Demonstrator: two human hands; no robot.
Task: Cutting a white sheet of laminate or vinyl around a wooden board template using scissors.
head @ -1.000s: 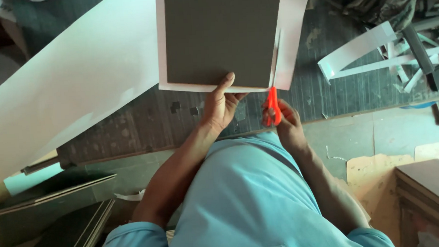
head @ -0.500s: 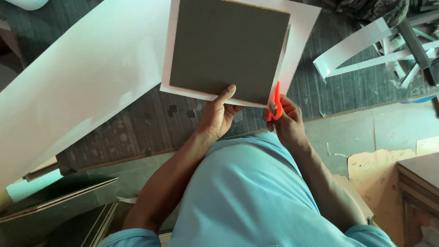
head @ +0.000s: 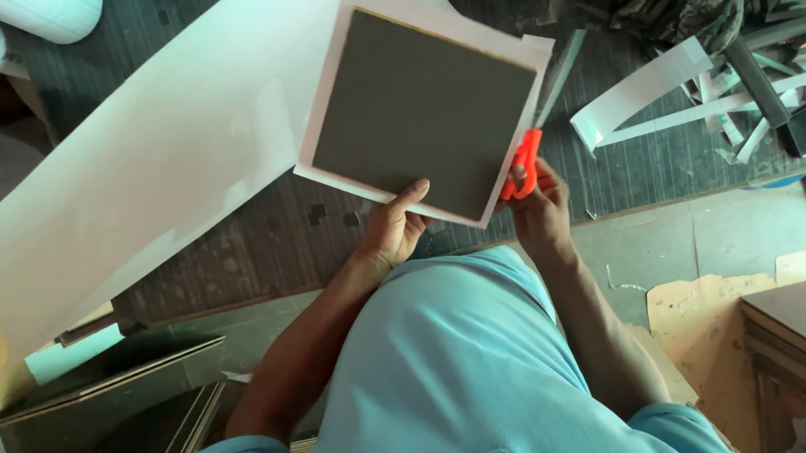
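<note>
Board: flat dark grey square board (head: 420, 108) with a white paper edge, tilted.
Scissors: orange-handled scissors (head: 521, 165) at its right edge.

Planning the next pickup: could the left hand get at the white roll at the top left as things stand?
Probably not now: the left hand grips the dark square panel, and the white roll lies far across the white sheet, though nothing blocks the way.
</note>
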